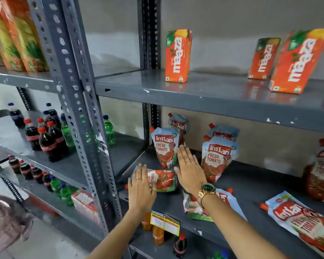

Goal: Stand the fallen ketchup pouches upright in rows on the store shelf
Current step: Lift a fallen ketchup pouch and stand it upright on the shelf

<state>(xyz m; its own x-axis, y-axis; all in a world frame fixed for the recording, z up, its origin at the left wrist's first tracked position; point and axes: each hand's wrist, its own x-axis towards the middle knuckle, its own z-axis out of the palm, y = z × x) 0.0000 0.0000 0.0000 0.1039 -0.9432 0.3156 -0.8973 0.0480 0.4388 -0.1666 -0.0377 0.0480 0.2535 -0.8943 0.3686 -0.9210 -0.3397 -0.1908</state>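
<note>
A ketchup pouch [162, 180] lies on its side near the left front of the grey middle shelf [251, 186]. My left hand [141, 187] rests flat on its left end, fingers together. My right hand [190, 170] is spread flat just right of it, between that pouch and an upright pouch [218, 157]. Another upright pouch [165, 148] stands behind the fallen one, with one more pouch [179, 124] behind it. A fallen pouch [223, 200] lies under my right forearm. A further one [299, 219] lies at the front right.
Orange juice cartons [178, 55] stand on the shelf above. A tilted pouch [321, 174] leans at the far right. Cola and green soda bottles [49, 137] fill the left rack beyond a grey upright post [79, 109]. A yellow price tag [165, 222] hangs on the shelf edge.
</note>
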